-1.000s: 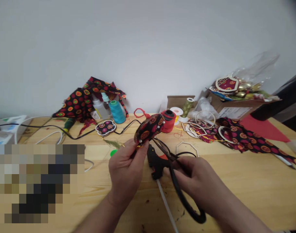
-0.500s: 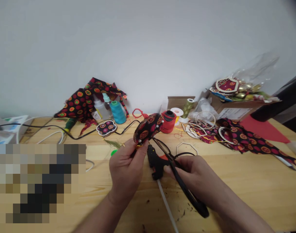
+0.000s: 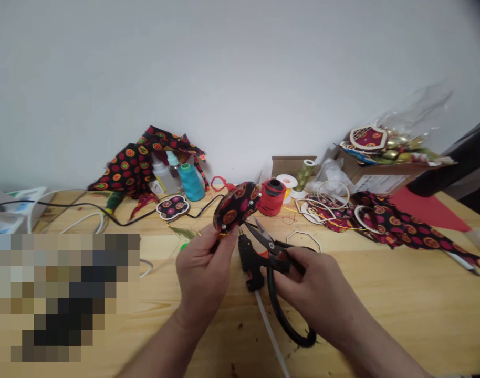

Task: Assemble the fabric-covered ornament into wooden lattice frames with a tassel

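My left hand is closed on a dark patterned fabric ornament with white beads along its edge and a red loop behind its top. In my right hand are black-handled scissors. Their blades are parted slightly, with the tips close to the ornament's lower right edge; whether they touch it I cannot tell. Beneath the scissors a black glue gun lies on the table, a long white glue stick sticking out of its back.
Behind stand a teal thread cone, a red spool and a green thread spool. Patterned fabric and wooden frames lie to the right, near a cardboard box. A flower-shaped piece sits at left. Dark scraps dot the wooden table.
The scissors have turned in my right hand, and their blades now show parted, pointing at the ornament. My left hand has shifted slightly left with the ornament.
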{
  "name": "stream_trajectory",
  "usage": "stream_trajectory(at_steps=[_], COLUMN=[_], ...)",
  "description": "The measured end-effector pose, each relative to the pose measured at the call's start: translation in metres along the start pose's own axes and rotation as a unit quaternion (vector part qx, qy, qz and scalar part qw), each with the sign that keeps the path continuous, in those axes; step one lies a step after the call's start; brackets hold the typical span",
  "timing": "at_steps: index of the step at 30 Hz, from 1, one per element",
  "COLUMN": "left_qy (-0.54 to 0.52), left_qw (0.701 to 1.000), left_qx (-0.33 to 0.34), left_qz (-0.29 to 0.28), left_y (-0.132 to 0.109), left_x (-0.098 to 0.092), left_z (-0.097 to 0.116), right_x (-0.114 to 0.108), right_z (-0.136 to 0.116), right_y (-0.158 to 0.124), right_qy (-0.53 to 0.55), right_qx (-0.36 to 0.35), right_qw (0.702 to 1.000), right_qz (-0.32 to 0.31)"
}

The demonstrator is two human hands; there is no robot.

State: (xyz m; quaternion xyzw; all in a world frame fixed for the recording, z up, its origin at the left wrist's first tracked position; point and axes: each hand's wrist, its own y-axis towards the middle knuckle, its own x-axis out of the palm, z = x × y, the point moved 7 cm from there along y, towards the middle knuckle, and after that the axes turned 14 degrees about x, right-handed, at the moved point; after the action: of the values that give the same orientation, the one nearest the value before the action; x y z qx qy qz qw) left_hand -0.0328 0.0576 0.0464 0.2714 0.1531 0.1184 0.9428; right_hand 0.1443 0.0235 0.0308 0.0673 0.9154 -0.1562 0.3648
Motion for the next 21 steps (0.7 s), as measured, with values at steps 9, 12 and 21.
stream_trajectory(at_steps=[9, 12, 21], left_qy=[-0.307, -0.364, -0.413], left_qw=[0.923, 0.886, 0.829], left_qx=[-0.229, -0.282, -0.372], left_qz=[0.044, 0.061, 0.057], left_y=[-0.004, -0.004, -0.010], left_x=[0.021, 0.026, 0.033], left_z=[-0.033, -0.037, -0.043], right_x=[-0.005, -0.009, -0.004], right_z=[0.002, 0.006, 0.012], right_y=[-0.006, -0.011, -0.016], right_qy=[-0.036, -0.063, -0.004], right_qx=[-0.009, -0.027, -0.035], right_qw=[0.999, 0.996, 0.999], right_qz=[0.033, 0.060, -0.035])
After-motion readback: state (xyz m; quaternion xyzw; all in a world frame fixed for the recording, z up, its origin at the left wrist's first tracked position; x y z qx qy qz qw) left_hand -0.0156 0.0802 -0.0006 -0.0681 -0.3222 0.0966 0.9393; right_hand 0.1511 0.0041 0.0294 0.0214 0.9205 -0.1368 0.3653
